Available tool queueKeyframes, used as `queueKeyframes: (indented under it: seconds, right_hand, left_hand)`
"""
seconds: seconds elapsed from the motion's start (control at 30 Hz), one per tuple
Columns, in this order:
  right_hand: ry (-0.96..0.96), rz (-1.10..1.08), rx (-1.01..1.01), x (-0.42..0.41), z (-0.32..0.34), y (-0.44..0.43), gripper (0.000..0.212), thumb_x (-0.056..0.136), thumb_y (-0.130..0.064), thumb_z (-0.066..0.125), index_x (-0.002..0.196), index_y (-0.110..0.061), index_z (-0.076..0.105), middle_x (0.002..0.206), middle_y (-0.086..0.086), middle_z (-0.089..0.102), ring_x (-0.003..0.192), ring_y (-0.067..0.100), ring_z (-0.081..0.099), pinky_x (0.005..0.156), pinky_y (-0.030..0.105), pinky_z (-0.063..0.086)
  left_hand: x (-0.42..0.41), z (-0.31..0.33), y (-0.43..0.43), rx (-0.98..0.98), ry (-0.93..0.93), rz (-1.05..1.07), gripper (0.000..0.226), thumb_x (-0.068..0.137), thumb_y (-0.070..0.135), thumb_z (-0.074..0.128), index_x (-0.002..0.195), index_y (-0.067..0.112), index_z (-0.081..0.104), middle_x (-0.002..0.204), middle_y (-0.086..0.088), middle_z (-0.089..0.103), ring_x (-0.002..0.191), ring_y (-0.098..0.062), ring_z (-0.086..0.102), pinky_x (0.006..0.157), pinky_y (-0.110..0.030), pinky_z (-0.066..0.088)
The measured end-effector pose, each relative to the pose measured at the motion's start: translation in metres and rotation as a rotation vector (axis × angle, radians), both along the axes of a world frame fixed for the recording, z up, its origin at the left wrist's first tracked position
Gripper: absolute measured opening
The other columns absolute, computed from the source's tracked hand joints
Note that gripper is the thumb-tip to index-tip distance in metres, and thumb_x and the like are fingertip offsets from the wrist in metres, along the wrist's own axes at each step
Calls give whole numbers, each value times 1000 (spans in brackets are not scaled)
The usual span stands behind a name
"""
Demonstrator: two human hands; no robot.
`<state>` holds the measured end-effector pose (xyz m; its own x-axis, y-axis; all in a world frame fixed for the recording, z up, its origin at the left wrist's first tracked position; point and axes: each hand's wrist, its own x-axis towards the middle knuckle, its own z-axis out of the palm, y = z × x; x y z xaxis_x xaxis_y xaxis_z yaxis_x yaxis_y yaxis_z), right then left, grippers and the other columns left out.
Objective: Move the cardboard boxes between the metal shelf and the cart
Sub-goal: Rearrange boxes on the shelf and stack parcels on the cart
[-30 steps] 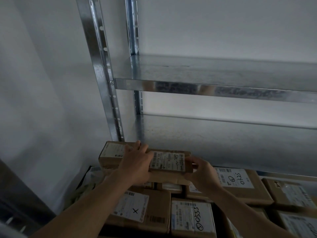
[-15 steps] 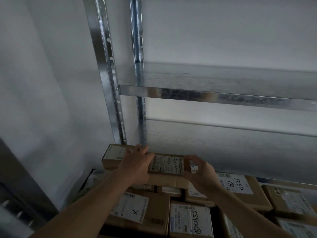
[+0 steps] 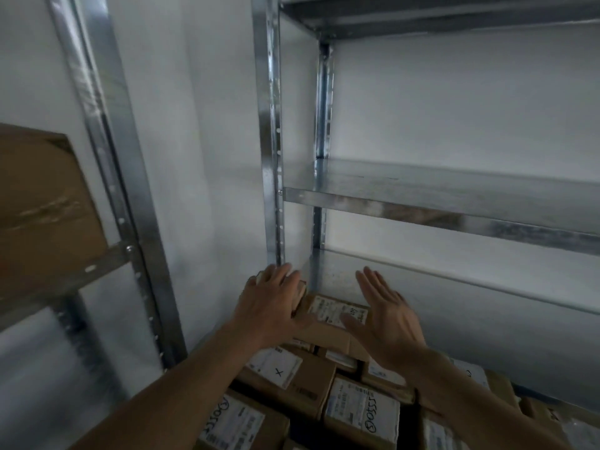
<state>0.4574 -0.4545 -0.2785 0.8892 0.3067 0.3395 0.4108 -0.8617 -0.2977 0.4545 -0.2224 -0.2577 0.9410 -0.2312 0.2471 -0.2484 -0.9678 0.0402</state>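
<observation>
A long cardboard box (image 3: 328, 315) with a white label lies on top of a pile of labelled cardboard boxes (image 3: 292, 378) in front of the metal shelf (image 3: 422, 203). My left hand (image 3: 272, 297) rests flat on the box's left end, fingers straight. My right hand (image 3: 386, 313) hovers open over its right end, fingers spread, holding nothing. The shelf's two lower boards carry no boxes where I can see them. The cart itself is hidden under the pile.
A second metal rack (image 3: 107, 164) stands to the left with a large brown box (image 3: 42, 203) on it. A white wall fills the gap between the racks. Shelf uprights (image 3: 271, 141) stand just beyond my left hand.
Both hands gripped the long box's ends before; now the fingers have straightened and the right hand has come off it. The view has swung up and left.
</observation>
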Motion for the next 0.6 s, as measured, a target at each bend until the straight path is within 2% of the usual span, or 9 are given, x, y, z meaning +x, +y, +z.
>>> queueKeyframes:
  seconds: [0.17, 0.3, 0.43, 0.53, 0.6]
  right_hand:
    - [-92, 151, 45, -32, 37, 13, 103, 80, -86, 7, 158, -19, 14, 164, -1, 7, 151, 13, 7, 123, 40, 19]
    - [-154, 255, 99, -64, 67, 31, 91, 87, -75, 19, 157, -18, 18, 164, 1, 12, 151, 14, 12, 122, 35, 19]
    - [-171, 352, 171, -93, 92, 54, 87, 88, -72, 27, 158, -22, 16, 164, -4, 9, 150, 12, 14, 112, 24, 17]
    - [-161, 449, 238, -116, 108, 79, 88, 87, -74, 25, 158, -23, 15, 164, -5, 10, 149, 13, 19, 113, 27, 21]
    - [-164, 504, 259, -132, 118, 100, 90, 85, -76, 25, 157, -23, 17, 161, -7, 12, 145, 18, 32, 113, 28, 22]
  left_hand:
    - [-70, 33, 6, -47, -78, 142, 95, 78, 79, 15, 153, 21, 18, 162, -2, 14, 148, -23, 12, 117, -47, 23]
    - [-124, 60, 15, -123, -129, 231, 92, 83, 76, 20, 156, 20, 14, 164, -2, 11, 150, -21, 11, 119, -46, 21]
    - [-175, 88, 29, -155, -214, 313, 91, 86, 74, 24, 156, 17, 15, 163, -2, 14, 149, -20, 15, 119, -39, 22]
    - [-215, 108, 42, -157, -290, 360, 82, 94, 66, 37, 155, 15, 19, 162, -2, 18, 147, -19, 20, 115, -35, 24]
    - [-243, 121, 52, -137, -340, 392, 82, 93, 69, 35, 152, 13, 26, 159, -3, 26, 143, -20, 28, 111, -33, 29]
